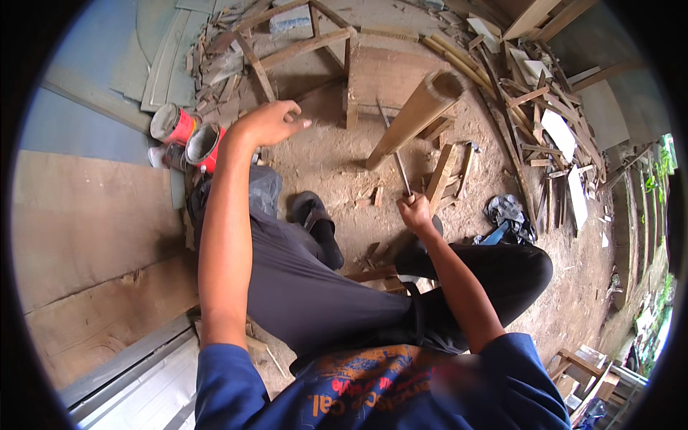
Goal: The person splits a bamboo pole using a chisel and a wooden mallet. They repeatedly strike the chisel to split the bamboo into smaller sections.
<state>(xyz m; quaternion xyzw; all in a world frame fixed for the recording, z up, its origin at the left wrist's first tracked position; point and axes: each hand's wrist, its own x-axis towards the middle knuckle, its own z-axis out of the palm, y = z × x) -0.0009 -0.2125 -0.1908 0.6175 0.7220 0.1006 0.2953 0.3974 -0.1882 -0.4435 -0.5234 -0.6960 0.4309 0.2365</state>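
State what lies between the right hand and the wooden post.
The head view shows a thin rod-like tool, gripped in the right hand, spanning that stretch to the wooden post over dirt floor.

We see a post (pixel 407 122) of pale wood, smooth and matt along its side and rougher at its end, and a thin rod (pixel 403 173) that looks like dull metal. We find glossy red outsides on the buckets (pixel 204 147), with dusty grey crusted inside. Our trousers (pixel 322 287) are soft matt cloth; the bag (pixel 510 218) looks like crinkled, shiny plastic. We note rough splintery wood in the scraps (pixel 529 95) and a matt, gritty earth floor (pixel 337 154).
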